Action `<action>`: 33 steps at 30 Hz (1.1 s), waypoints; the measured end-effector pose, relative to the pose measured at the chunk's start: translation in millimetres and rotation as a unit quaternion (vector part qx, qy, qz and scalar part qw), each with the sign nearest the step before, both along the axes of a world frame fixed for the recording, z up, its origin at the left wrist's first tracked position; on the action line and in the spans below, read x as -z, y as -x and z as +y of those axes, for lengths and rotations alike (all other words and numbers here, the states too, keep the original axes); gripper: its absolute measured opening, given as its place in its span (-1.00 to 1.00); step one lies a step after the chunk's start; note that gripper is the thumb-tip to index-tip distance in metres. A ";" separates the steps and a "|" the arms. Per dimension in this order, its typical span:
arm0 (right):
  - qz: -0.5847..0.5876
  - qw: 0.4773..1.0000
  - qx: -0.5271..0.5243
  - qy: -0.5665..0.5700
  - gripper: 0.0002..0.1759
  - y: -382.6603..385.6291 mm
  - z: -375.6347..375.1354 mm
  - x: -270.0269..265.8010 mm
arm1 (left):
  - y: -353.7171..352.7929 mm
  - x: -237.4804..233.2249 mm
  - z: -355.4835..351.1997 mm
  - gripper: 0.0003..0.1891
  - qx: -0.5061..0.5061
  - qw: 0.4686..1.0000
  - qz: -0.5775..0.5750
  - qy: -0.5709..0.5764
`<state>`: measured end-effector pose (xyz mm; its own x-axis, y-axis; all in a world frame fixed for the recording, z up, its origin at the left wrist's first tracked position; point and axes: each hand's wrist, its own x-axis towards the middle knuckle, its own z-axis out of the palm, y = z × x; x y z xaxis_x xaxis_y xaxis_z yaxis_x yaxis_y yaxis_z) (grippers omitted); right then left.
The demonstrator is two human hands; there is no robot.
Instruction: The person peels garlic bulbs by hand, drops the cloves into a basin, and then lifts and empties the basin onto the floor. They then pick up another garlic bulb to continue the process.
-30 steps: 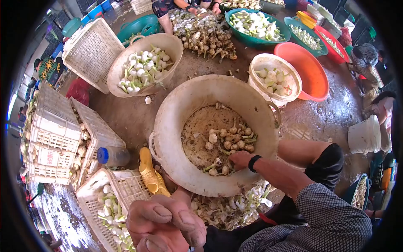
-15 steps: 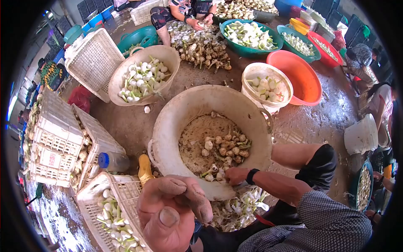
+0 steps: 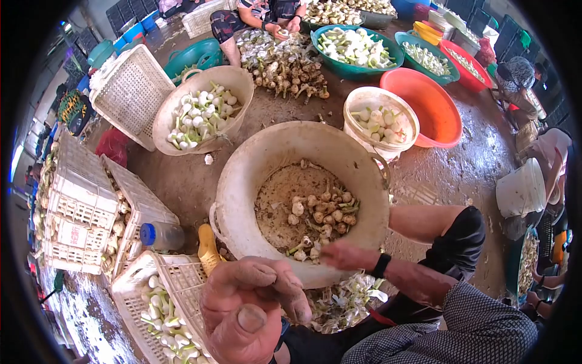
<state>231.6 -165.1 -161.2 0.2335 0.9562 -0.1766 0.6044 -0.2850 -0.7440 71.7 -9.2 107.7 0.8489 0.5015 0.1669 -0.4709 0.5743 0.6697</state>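
Note:
In front of me stands a large, dirty, cream-coloured basin (image 3: pixel 236 200) with unpeeled garlic bulbs (image 3: pixel 324 209) in a heap on its soiled floor. My right hand (image 3: pixel 348 255) is over the basin's near rim, beside the nearest garlic bulbs. It is smeared by motion and its fingertips do not show clearly, so whether it holds a bulb cannot be told. Close to the camera, my left hand (image 3: pixel 242 312) is palm up with half-curled fingers and the thumb apart from them. Nothing shows in it.
Peeled garlic fills a cream tub (image 3: pixel 173 124), a white bucket (image 3: pixel 351 124) and a crate (image 3: pixel 133 291) at lower left. Garlic skins (image 3: pixel 345 303) lie below the basin. A blue-lidded jar (image 3: pixel 167 236) stands left. Another person's hands (image 3: pixel 284 29) work beyond a garlic pile (image 3: pixel 291 76).
My right hand has drawn back a little towards me and to the right, and is now blurred. My left hand keeps nearly the same pose. The whole view has shifted slightly.

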 end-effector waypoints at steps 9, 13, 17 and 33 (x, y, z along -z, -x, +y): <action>-0.038 0.971 -0.183 0.146 -0.38 13.3 -12.1 -0.2 | 13.2 -1.9 18.4 -0.58 0.046 0.999 -0.026 0.009; -0.118 0.983 -0.137 -0.044 -0.50 43.4 -19.5 11.8 | 16.4 1.4 18.0 -0.59 0.026 1.000 -0.013 0.004; -0.039 0.990 -0.118 0.061 -0.50 24.9 -8.8 10.9 | 17.4 -4.7 15.4 -0.60 0.021 1.000 -0.010 0.005; 0.359 0.876 0.282 -0.157 -0.72 -198.4 42.3 82.3 | 32.8 -16.4 24.3 -0.67 0.032 0.953 -0.074 -0.293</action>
